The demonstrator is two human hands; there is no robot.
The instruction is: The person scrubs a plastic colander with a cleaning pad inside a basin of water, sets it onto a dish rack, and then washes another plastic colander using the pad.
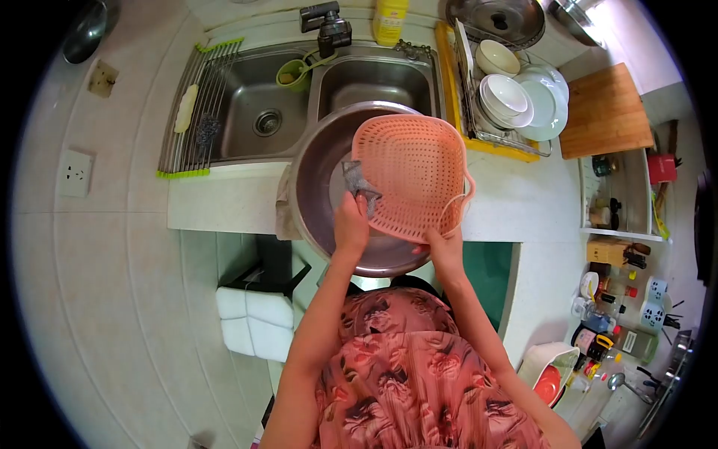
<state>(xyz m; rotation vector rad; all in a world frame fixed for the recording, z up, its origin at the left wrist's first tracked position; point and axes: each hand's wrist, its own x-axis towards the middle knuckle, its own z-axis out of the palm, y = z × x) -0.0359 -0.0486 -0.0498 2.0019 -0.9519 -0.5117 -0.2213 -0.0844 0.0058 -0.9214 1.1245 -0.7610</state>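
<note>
Floral garment (404,382) — basket (407,168), basin (310,179) before sink (243,97)

The white countertop (516,198) before me carries an inset double-bowl sink (239,112). A metal basin (313,187) rests over its front edge. To my right: yellow tray (510,153), wooden cutting board (607,112), knife block (606,251), white bin (532,362).

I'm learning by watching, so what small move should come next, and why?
Probably draw the crumpled grey cloth along the left side of the pink perforated plastic basket: the left hand holds the cloth at that side, and the right hand grips the near edge, above the round metal basin.
</note>
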